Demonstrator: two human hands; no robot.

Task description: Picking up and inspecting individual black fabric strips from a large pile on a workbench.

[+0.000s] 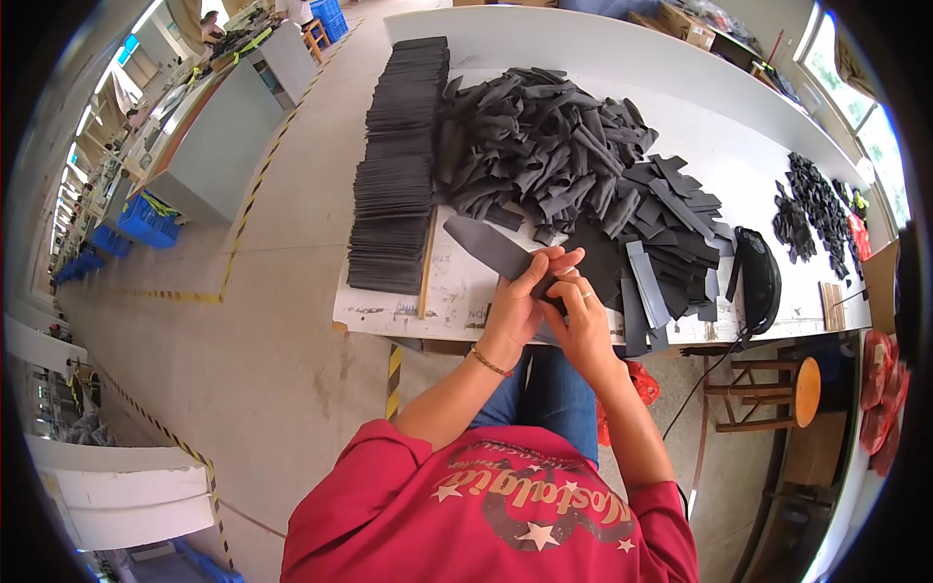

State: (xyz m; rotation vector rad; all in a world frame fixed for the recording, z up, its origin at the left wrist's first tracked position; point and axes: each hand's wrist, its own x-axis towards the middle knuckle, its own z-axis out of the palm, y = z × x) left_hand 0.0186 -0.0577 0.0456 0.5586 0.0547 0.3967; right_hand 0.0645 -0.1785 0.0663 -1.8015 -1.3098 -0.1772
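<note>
A flat dark grey strip with a tapered end (486,247) is held above the near edge of the white table (457,277). My left hand (517,309) is closed round its middle, thumb on top. At the strip's near end, the fingers of my right hand (580,317) pinch it close beside my left; part of that end is hidden by the fingers. Beyond my hands lies a large heap of curled dark pieces (539,146). Loose flat dark strips (671,233) spread to its right, and a tall, neat row of stacked dark pieces (398,165) lines the left side.
A wooden stick (428,262) lies beside the row. To the right are a black rounded object (755,282) with a cord and small black bits (821,209). A wooden stool (802,392) stands at lower right. A low white board (622,53) borders the table's back.
</note>
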